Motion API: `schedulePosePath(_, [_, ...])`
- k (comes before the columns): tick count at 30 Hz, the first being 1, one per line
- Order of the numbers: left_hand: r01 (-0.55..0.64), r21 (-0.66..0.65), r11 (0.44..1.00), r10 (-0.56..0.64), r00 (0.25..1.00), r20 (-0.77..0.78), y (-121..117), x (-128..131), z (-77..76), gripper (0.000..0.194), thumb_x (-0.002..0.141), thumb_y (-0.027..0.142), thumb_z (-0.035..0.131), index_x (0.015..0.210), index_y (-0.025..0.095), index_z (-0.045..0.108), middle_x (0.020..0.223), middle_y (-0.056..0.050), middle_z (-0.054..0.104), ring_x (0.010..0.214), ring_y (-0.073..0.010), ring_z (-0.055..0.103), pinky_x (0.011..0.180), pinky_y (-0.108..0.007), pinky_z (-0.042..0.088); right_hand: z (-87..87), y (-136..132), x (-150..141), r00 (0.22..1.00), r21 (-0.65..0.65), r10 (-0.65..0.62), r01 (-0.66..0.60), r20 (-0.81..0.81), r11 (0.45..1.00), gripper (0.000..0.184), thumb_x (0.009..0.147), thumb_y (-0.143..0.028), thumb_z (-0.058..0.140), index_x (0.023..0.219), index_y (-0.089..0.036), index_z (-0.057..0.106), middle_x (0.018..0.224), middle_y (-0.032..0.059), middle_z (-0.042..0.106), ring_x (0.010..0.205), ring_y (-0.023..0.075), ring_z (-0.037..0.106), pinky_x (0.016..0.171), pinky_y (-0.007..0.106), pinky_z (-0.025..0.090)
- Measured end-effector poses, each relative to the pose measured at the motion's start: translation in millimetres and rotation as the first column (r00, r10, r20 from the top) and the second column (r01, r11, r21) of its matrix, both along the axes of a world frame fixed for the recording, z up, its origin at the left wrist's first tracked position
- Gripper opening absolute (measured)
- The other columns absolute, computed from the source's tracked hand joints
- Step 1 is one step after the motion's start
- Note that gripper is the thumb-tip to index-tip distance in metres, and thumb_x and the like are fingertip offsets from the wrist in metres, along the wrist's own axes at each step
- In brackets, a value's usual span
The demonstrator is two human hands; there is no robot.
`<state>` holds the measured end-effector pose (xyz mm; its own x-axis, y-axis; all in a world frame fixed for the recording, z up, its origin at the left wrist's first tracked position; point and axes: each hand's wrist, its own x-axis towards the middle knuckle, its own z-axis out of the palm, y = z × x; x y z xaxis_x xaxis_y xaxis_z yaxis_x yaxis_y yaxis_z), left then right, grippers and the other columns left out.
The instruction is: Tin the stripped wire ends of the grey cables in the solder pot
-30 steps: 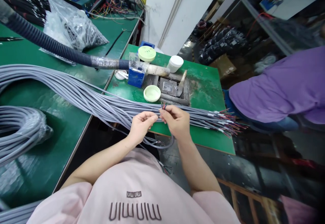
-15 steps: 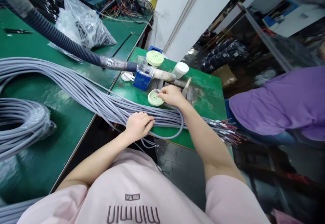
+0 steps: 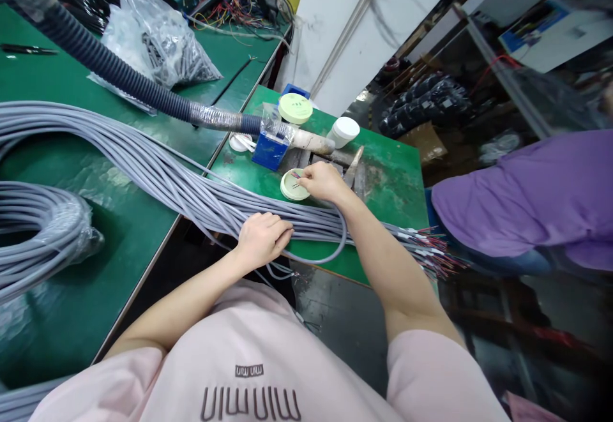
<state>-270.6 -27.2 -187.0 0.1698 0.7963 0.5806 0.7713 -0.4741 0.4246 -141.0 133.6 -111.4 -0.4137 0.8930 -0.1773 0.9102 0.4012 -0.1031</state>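
Note:
My right hand (image 3: 324,181) pinches the stripped end of a grey cable, and its thin coloured wires (image 3: 297,177) point down into a shallow pale-green round dish (image 3: 288,195). The cable loops back under my right wrist and round to the front of the bench. A thick bundle of grey cables (image 3: 211,200) runs across from the left. Over its near side my left hand (image 3: 263,238) lies with fingers curled together, gripping the bundle. To the right, many cable ends with white labels and coloured wires (image 3: 433,249) stick out past the bench edge.
Behind the dish stand a blue box (image 3: 269,149), a ribbed hose (image 3: 153,93), a round yellow-green lidded tub (image 3: 295,108) and a white jar (image 3: 343,131). A coil of grey cable (image 3: 43,237) lies left. At right is a person in a purple top (image 3: 531,195).
The wire ends in my right hand are slightly lower in the dish. My left hand keeps its place on the bundle. The view has shifted a little.

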Motion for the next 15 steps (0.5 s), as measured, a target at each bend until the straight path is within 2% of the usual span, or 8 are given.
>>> schedulePosePath(3, [0.004,0.028,1.0,-0.004,1.0,0.001,0,0,0.6,0.024,0.094,0.028,0.049,0.086,0.016,0.069,0.067,-0.002,0.064,0.064,-0.0132,0.054,0.06,-0.03,0.03,9.9,3,18,0.991,0.023,-0.041,0.044,-0.125,0.999,0.022,0.079,-0.029,0.058,0.075,-0.015,0.074,0.075,0.0063,0.072,0.071,0.0189,0.062,0.063,0.027,0.039])
schedulePosePath(6, [0.008,0.026,1.0,-0.009,1.0,0.01,1,0,0.4,0.024,0.094,0.028,0.05,0.086,0.016,0.069,0.067,-0.003,0.064,0.064,-0.0136,0.054,0.06,-0.031,0.03,16.4,12,42,0.963,0.032,-0.165,0.176,-0.213,0.984,0.024,0.078,-0.029,0.058,0.075,-0.013,0.075,0.068,0.0057,0.07,0.067,0.0175,0.062,0.062,0.026,0.04])
schedulePosePath(10, [-0.007,0.015,1.0,0.007,1.0,0.003,1,0,-0.2,0.023,0.093,0.028,0.05,0.086,0.018,0.07,0.069,-0.003,0.066,0.066,-0.0141,0.054,0.06,-0.031,0.031,9.9,29,65,0.939,0.044,-0.306,0.316,-0.154,0.948,0.021,0.077,-0.028,0.06,0.072,-0.013,0.075,0.068,0.0073,0.07,0.07,0.0186,0.063,0.066,0.027,0.043])
schedulePosePath(15, [-0.02,0.037,0.999,0.02,1.0,0.007,2,1,0.6,0.022,0.093,0.027,0.051,0.086,0.018,0.07,0.072,-0.004,0.068,0.067,-0.0144,0.056,0.061,-0.031,0.032,-6.4,45,74,0.934,0.053,-0.351,0.355,-0.071,0.933,0.02,0.079,-0.027,0.061,0.072,-0.014,0.075,0.072,0.0096,0.072,0.076,0.0205,0.066,0.071,0.027,0.045])
